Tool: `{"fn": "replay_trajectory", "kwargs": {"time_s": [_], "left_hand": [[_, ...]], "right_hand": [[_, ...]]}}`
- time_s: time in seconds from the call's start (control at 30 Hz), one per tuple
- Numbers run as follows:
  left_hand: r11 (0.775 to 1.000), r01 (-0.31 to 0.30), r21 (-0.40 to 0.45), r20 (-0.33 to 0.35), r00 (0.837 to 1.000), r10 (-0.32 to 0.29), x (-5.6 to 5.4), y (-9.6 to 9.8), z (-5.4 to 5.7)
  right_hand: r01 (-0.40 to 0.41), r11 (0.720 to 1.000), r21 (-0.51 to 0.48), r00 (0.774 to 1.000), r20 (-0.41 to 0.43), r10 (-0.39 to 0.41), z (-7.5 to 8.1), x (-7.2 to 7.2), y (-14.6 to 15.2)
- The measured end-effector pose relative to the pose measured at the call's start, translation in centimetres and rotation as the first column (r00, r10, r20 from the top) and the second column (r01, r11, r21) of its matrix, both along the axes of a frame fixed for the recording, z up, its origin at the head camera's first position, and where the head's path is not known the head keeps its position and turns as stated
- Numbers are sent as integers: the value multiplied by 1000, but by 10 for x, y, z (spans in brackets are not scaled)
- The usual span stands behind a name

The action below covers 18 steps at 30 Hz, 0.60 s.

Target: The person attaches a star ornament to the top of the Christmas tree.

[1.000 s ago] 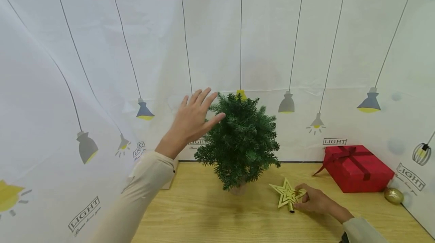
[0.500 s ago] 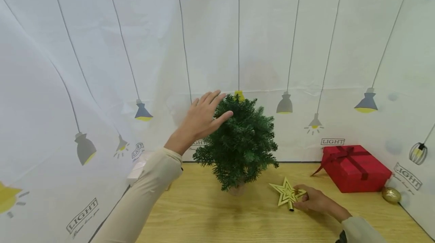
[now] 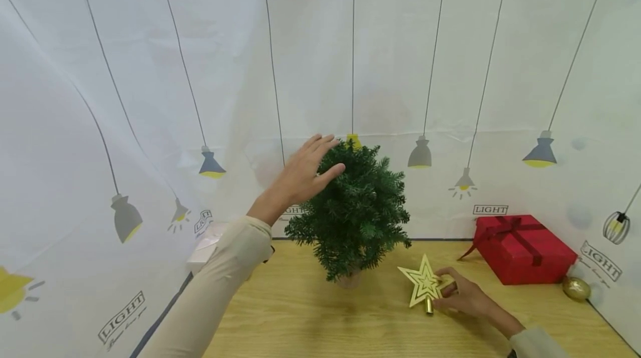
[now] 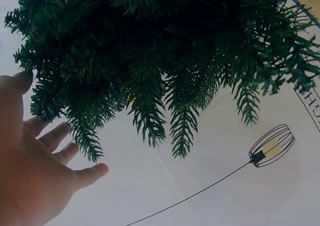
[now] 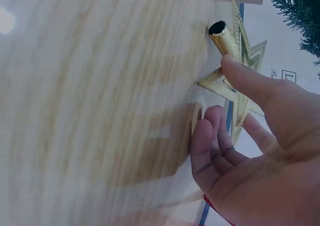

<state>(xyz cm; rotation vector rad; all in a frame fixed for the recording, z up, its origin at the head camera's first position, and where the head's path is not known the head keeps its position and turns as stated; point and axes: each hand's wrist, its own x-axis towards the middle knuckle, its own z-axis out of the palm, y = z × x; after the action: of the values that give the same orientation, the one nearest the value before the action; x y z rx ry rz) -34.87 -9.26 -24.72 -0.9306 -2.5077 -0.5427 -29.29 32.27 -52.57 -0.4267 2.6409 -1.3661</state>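
A small green artificial Christmas tree (image 3: 363, 207) stands upright on the wooden table. At its upper left is my left hand (image 3: 305, 171), fingers fairly straight and spread, thumb across the foliage. In the left wrist view that hand (image 4: 37, 161) is beside the branches (image 4: 150, 60), its fingertips at the needles. To the tree's right, my right hand (image 3: 463, 294) pinches a gold star tree topper (image 3: 424, 282) by one side. The right wrist view shows the thumb (image 5: 250, 80) against the star (image 5: 240, 90), near its hollow tube (image 5: 224, 38). The remaining fingers are curled close to the tabletop.
A red gift box (image 3: 526, 249) with a dark ribbon stands at the table's back right. Beside it lies a gold ball ornament (image 3: 577, 288). A pale box (image 3: 202, 249) is partly hidden behind the left sleeve. Lamp-printed fabric (image 3: 310, 40) hangs behind the table (image 3: 300, 319).
My left hand has moved right, closer to the treetop. The star in my right hand has tipped more upright and risen slightly. The tree stands where it was.
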Motion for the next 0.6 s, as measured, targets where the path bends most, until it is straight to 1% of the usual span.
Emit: {"fn": "replay_trajectory", "kwargs": {"time_s": [0.1,0.23,0.37,0.5,0.6], "left_hand": [[998,31,48,45,998,-33,-3,-1,-2],[993,50,108,100,993,-61,-6,-2,-4],[986,52,156,137,988,-74,-6,-5,-6],[986,44,163,149,986,-69,-7,-6,-8],[985,44,167,153,986,-69,-7,-8,-10]], "right_hand": [[15,999,-51,1000,16,-14,-2,1,-2],[-19,986,-165,1000,10,21,-3,2,-3],[-59,972,-226,998,-43,51,-2,3,-1],[-79,963,-258,994,-91,57,2,6,4],[-96,957,-275,990,-127,63,10,9,8]]}}
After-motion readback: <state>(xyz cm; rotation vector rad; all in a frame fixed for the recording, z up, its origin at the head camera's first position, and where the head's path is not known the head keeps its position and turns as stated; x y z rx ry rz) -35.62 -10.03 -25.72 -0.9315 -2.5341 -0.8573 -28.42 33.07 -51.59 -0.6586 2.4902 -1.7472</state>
